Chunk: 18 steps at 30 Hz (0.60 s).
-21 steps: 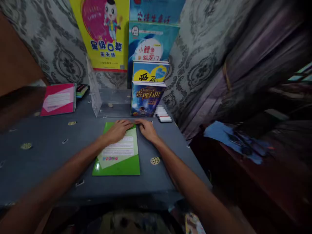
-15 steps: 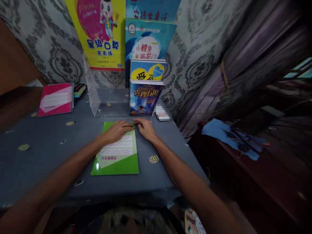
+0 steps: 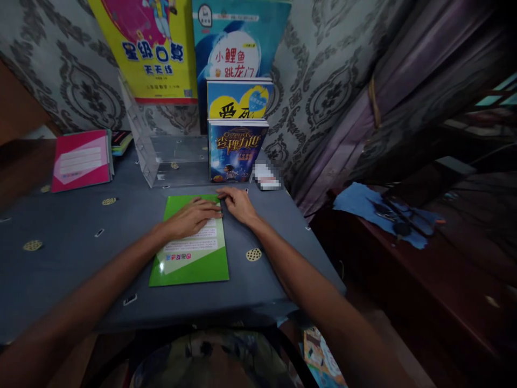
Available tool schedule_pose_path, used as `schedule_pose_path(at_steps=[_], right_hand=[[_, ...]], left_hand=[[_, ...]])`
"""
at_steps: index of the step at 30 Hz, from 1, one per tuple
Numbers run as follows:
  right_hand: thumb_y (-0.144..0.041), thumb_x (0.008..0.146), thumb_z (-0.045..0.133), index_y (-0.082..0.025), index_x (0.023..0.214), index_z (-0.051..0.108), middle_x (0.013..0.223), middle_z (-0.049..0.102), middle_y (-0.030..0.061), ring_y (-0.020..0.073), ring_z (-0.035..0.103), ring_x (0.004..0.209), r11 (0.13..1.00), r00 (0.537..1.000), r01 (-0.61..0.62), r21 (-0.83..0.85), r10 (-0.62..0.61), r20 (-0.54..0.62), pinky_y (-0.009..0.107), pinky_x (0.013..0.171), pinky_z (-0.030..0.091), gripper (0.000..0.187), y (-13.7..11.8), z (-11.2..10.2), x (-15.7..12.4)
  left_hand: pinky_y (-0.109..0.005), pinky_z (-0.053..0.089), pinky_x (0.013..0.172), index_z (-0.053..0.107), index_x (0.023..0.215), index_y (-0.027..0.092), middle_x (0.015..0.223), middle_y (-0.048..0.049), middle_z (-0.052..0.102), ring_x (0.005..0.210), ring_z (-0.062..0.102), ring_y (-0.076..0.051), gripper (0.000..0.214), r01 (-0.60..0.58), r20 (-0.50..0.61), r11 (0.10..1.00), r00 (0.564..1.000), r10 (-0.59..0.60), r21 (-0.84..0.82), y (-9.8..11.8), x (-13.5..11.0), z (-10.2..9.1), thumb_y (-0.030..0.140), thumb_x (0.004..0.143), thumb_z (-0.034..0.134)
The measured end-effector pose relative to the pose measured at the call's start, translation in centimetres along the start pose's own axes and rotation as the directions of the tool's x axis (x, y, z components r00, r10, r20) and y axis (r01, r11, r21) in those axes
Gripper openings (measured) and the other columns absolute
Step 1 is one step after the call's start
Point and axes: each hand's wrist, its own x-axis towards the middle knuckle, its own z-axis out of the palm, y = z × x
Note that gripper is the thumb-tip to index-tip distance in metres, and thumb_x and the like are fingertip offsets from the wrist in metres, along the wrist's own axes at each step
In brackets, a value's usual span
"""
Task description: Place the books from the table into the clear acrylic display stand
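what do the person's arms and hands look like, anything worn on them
The left hand and right hand wear no gloves, and the left forearm and right forearm show no sleeves, watch or bracelet; any ring is too small to tell.

Along the table's (image 3: 72,221) far edge, I saw 星级口算天天练 on a yellow book (image 3: 147,51), 小鲤鱼跳龙门 on a teal book (image 3: 240,40), 查理九世 on a dark blue book (image 3: 235,152).

The person's hands (image 3: 239,205) and forearms (image 3: 125,269) are showing bare, the forearms narrowing toward the wrists. Below, a garment (image 3: 177,355) is showing a blotchy print, mixing muted green, pale yellowish and dark patches.
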Motion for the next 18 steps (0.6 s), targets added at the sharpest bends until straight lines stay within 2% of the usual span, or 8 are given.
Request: schedule_pose_path(at_steps=[8,14,18], right_hand=[[0.0,0.083,0.047,-0.02,0.122,0.07,0.105,0.077,0.0068,0.0235,0.066,0.102,0.997,0.999,0.038,-0.067,-0.036,0.037,0.039,0.096,0.052,0.05,-1.3,-0.5,-0.7],[-0.001,0.084,0.046,-0.019,0.121,0.07,0.107,0.075,0.0078,0.0232,0.065,0.103,0.994,0.992,0.097,-0.045,-0.093,0.089,0.038,0.095,0.052,0.048,-2.3,-1.0,-3.8],[0.0,0.083,0.046,-0.02,0.128,0.065,0.117,0.073,0.0083,0.0247,0.061,0.11,0.988,0.985,0.142,-0.054,-0.136,0.102,0.041,0.099,0.05,0.053,-2.7,-0.9,-5.1]], left_hand=[[-0.044,0.046,0.104,0.066,0.129,0.021,0.127,-0.0095,0.067,0.119,0.06,-0.023,0.04,0.018,0.022,0.995,1.0,-0.02,0.099,1.6,0.3,-0.2,0.012,0.098,0.042],[-0.043,0.045,0.108,0.067,0.125,0.022,0.13,-0.0082,0.066,0.123,0.059,-0.022,0.037,-0.025,0.024,1.0,0.999,0.025,0.016,1.5,-0.1,-0.8,0.015,0.098,0.043],[-0.043,0.046,0.106,0.067,0.122,0.02,0.129,-0.009,0.066,0.121,0.06,-0.023,0.033,-0.027,0.043,0.998,0.999,0.024,0.062,2.2,0.0,-1.0,0.016,0.098,0.044]])
